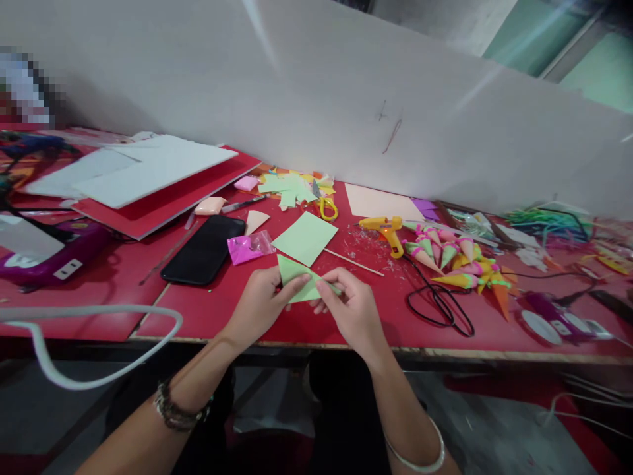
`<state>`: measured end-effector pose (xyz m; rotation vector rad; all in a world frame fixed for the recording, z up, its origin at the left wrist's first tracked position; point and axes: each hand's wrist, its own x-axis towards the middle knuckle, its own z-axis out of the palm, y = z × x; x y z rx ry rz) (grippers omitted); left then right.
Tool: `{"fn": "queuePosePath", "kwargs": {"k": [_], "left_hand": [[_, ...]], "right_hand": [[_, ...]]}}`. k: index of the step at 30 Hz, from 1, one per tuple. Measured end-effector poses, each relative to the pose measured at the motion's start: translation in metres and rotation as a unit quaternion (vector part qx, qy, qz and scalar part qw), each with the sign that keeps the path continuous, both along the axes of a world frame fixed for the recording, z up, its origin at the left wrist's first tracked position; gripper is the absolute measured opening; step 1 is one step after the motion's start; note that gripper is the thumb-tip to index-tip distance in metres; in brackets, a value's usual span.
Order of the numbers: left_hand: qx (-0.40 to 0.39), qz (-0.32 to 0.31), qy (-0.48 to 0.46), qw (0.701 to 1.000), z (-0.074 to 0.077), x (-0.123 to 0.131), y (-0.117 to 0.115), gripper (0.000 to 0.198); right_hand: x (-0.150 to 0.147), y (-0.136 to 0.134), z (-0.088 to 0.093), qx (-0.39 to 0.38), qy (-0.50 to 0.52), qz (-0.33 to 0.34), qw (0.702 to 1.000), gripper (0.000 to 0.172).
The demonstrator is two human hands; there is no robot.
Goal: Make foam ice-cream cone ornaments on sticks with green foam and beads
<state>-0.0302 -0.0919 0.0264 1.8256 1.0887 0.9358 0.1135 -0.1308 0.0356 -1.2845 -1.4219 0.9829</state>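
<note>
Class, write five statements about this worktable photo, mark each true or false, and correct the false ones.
1. The left hand and right hand hold green paper. True.
2. The black phone lies right of the glue gun. False: it lies left.
3. A thin stick lies on the red table. True.
4. The glue gun is blue. False: it is yellow.
5. A pink packet lies between the phone and the flat green sheet. True.

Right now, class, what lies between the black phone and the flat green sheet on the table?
The head view shows a pink packet and a peach piece between the phone and the flat green sheet.
</note>
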Motion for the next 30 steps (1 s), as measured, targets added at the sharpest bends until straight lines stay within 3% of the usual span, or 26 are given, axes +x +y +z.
{"fn": "queuePosePath", "kwargs": {"k": [4,11,18,25,30], "left_hand": [[0.01,-0.057,0.022,0.998,0.001,-0.003,0.001,0.032],[-0.012,-0.072,-0.002,0.997,0.002,-0.002,0.001,0.031],[0.064,-0.122,0.082,0.987,0.003,-0.01,0.005,0.034],[0.001,-0.183,0.079,0.98,0.007,-0.017,0.006,0.041],[0.007,-0.134,0.047,0.99,0.012,-0.015,0.005,0.036]], "right_hand": [[0.0,-0.003,0.002,0.003,-0.062,0.035,0.997,0.022],[-0.002,-0.004,0.001,0.016,-0.059,-0.04,0.997,0.025],[0.004,0.0,0.001,-0.015,-0.033,0.015,0.999,0.019],[0.008,-0.002,0.008,0.02,-0.075,0.055,0.995,0.025],[0.007,-0.005,0.009,0.039,-0.09,0.013,0.995,0.028]]}}
